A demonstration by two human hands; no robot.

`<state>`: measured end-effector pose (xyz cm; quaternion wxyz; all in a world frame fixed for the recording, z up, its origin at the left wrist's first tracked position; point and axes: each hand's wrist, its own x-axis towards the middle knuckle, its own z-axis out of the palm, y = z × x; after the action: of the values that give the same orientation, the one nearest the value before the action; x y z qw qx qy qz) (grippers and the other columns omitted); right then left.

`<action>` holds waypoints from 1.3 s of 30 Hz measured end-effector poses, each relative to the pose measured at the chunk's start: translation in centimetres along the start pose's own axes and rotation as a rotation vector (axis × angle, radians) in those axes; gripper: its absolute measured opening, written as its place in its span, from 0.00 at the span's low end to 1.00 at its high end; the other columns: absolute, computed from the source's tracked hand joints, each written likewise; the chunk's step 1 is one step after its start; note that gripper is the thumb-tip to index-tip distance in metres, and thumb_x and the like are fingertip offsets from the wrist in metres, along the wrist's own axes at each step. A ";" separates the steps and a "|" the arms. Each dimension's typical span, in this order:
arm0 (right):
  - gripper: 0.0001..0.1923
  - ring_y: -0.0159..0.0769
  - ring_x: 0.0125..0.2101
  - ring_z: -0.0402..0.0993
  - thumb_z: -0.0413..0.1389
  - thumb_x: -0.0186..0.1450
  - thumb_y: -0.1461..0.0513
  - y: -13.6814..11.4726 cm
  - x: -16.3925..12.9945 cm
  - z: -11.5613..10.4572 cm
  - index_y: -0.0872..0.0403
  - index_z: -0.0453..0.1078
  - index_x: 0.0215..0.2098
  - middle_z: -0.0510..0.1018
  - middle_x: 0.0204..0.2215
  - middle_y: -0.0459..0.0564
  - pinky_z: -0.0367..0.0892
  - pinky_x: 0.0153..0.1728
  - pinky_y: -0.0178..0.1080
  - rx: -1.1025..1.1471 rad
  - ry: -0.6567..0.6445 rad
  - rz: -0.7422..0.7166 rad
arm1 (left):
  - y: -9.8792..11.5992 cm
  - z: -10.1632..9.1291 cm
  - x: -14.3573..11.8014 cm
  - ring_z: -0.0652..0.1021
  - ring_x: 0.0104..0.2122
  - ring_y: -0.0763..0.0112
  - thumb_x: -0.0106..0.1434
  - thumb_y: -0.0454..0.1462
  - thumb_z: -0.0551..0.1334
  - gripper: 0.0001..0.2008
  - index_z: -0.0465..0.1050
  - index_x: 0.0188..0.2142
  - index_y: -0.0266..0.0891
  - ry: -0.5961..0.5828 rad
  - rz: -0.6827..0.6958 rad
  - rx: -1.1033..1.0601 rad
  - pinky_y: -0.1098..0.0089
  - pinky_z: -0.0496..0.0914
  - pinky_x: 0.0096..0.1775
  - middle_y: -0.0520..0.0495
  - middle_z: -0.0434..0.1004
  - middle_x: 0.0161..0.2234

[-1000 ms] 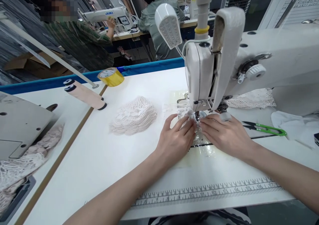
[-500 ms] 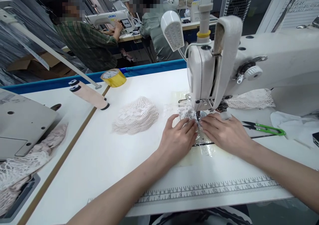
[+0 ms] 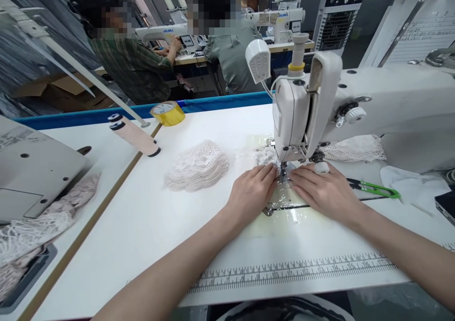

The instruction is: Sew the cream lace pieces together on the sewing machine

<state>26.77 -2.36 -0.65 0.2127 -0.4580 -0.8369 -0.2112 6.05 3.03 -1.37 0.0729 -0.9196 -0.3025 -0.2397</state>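
Left hand: lying palm down on the bench, fingers flat and close together, pinching nothing, pressing a small lace piece against the bed of the sewing machine.

Right hand: also lying flat and spread on the bench, nothing grasped, fingertips pressing down on the near side of the same lace beside the needle; something white is sitting on one finger, too small to name.

Lace piece: lying under the presser foot, about midway along the bench and towards its far edge, on a patch of shiny clear film.

Key relation: the lace is lying just ahead of both sets of fingertips, on the far side of them; its long axis is running left to right, trailing out to the left of the needle. The fingertips of the two hands are nearly meeting at the foot; the left hand is covering more of the lace, so it looks the nearer one.

Lace stack: resting left of the left hand, apart from it, towards the middle of the bench.

Thread snips: green-handled, lying just right of the right hand.

Tape roll: yellow, sitting at the far edge of the bench.

Printed ruler: running along the near edge.

Other people: two are working at machines beyond the far edge.
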 end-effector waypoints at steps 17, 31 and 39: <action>0.33 0.41 0.55 0.67 0.55 0.65 0.61 -3.6 3.7 -2.6 0.47 0.48 0.65 0.66 0.58 0.56 0.71 0.48 0.45 0.773 -0.309 0.145 | -2.2 -8.9 -0.5 0.75 0.27 0.73 0.68 0.35 0.49 0.09 0.66 0.34 0.42 -0.453 -0.279 -0.634 0.74 0.65 0.26 0.53 0.77 0.29; 0.07 0.36 0.32 0.74 0.53 0.66 0.61 -6.5 3.7 -3.6 0.51 0.73 0.34 0.78 0.29 0.46 0.67 0.40 0.43 0.748 -0.392 0.187 | -3.1 -10.7 -2.4 0.63 0.28 0.74 0.69 0.43 0.50 0.12 0.64 0.33 0.40 -0.704 -0.274 -0.961 0.74 0.59 0.28 0.54 0.62 0.29; 0.16 0.30 0.24 0.60 0.54 0.65 0.53 -9.3 5.5 -4.2 0.53 0.68 0.23 0.65 0.20 0.42 0.56 0.26 0.36 1.269 -0.450 0.492 | -4.4 -12.2 -5.6 0.67 0.35 0.72 0.65 0.49 0.55 0.14 0.68 0.37 0.42 -0.587 -0.507 -1.237 0.72 0.62 0.38 0.53 0.66 0.34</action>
<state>16.81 -5.50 4.35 0.3017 -0.4540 -0.6944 0.4698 -5.35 0.24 6.49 -0.6018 -0.7208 -0.3224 -0.1199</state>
